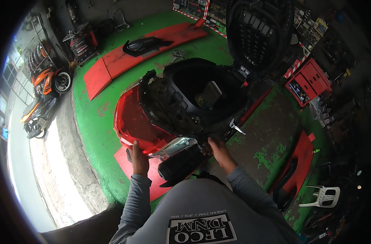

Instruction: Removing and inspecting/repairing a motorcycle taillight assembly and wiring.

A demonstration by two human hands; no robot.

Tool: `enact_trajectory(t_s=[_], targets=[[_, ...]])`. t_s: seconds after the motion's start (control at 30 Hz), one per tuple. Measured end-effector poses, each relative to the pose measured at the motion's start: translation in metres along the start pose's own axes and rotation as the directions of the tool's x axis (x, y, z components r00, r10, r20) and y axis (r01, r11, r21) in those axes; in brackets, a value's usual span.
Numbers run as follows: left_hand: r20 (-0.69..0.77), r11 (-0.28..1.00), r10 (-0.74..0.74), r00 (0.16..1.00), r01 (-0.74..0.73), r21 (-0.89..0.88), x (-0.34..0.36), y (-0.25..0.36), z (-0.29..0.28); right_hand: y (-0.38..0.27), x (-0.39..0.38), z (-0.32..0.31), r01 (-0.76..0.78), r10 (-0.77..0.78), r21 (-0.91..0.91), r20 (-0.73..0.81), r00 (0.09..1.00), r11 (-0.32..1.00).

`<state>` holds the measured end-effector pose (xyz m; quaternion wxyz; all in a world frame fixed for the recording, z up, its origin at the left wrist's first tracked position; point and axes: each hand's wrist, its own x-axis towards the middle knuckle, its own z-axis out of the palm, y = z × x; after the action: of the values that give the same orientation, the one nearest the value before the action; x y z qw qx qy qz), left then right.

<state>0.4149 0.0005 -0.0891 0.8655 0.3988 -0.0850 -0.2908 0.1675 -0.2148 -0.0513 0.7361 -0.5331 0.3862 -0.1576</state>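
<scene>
A large red tail light (pixel 134 120) with a clear lens section (pixel 175 147) sits at the rear of a scooter whose body panels are off there. My left hand (pixel 140 160) grips its lower rear corner, thumb on the red lens and fingers underneath. Just past the clear lens end, my right hand (pixel 220 153) is closed at the scooter's side, fingers curled against dark parts; what they hold is hidden. Below the light, between my forearms, runs a black muffler (pixel 179 166). A silver foot peg (pixel 237 127) sticks out beyond my right hand.
The scooter's seat (pixel 258 36) stands raised over an open storage bin (pixel 189 77) with a pale flat item inside. Across the green floor lies a red lift ramp (pixel 112 69) carrying a black panel (pixel 147 46). A red tool cabinet (pixel 311 81) and white plastic chair (pixel 325 196) are at right.
</scene>
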Motion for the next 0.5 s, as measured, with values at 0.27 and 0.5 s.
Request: enact_trajectory(t_s=[0.27, 0.5], targets=[[0.015, 0.874, 0.139, 0.990, -0.129, 0.469, -0.017, 0.009, -0.019, -0.010, -0.013, 0.014, 0.105, -0.107, -0.078, -0.016, 0.994, 0.991], [-0.126, 0.994, 0.098, 0.987, -0.091, 0.060, -0.018, 0.005, 0.005, -0.010, -0.006, -0.002, 0.095, -0.091, -0.091, 0.047, 0.995, 0.991]])
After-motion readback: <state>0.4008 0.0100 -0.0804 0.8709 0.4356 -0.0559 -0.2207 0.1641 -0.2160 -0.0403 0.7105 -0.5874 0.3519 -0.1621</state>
